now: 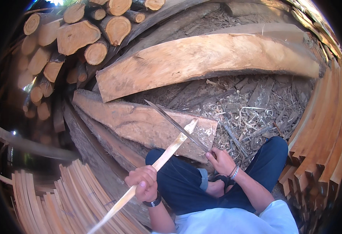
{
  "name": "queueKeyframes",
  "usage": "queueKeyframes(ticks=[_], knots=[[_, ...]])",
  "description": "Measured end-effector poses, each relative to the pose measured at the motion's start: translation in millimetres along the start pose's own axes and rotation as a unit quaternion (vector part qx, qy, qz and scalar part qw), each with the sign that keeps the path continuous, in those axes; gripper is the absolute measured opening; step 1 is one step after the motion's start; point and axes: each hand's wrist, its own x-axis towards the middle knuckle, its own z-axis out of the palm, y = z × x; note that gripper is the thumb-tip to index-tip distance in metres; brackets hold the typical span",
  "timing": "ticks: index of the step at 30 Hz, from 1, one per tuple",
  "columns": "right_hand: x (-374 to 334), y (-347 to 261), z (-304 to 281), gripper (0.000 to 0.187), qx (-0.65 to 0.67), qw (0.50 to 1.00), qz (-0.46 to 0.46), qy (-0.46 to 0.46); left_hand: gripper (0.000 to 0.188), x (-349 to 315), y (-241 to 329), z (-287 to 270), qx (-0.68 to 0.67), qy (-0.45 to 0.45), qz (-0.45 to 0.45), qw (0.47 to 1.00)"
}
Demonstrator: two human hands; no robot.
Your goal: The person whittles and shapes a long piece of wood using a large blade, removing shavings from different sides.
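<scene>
My left hand point(143, 182) is closed round a long, pale, stripped wooden stick point(167, 155). The stick slants from the lower left up to a flat wood slab point(140, 123), where its far end lies on or just over the slab's right part. In my right hand point(222, 161) is a long-bladed knife point(170, 121), its handle hidden by my fingers. The dark, narrow blade points up and left and crosses the stick near its far end. Whether the edge touches the stick, I cannot tell. Small pale shavings lie on the slab beside the stick's end.
Beyond the slab lies a larger curved plank point(210, 58). Cut logs point(116, 29) are stacked at the far left. Sawn strips point(73, 195) stand at the near left, and more sawn boards point(319, 132) at the right. Wood chips point(256, 111) and bark cover the ground.
</scene>
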Motion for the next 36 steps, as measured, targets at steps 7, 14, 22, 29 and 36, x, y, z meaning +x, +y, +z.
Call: queueKeyframes(ticks=[7, 14, 22, 29, 36], knots=[[-27, -4, 5, 0.046, 0.021, 1.0, 0.016, -0.002, 0.037, 9, -2, 26, 0.012, -0.007, 0.011, 1.0], [-32, 1, 7, 0.048, 0.036, 0.999, -0.005, 0.03, 0.036, 11, -6, 20, 0.013, 0.002, 0.008, 1.0], [-26, 47, 2, 0.057, 0.092, 0.99, 0.096, 0.055, 0.033, 16, -7, 10, 0.006, 0.049, -0.005, 0.999], [-35, -15, -7, 0.051, 0.202, 0.979, 0.014, -0.021, 0.034, 20, -6, 18, 0.008, 0.045, -0.011, 0.999], [-37, -21, -2, 0.045, 0.137, 0.989, -0.041, -0.02, 0.037, 21, -6, 13, 0.019, 0.029, 0.005, 0.999]])
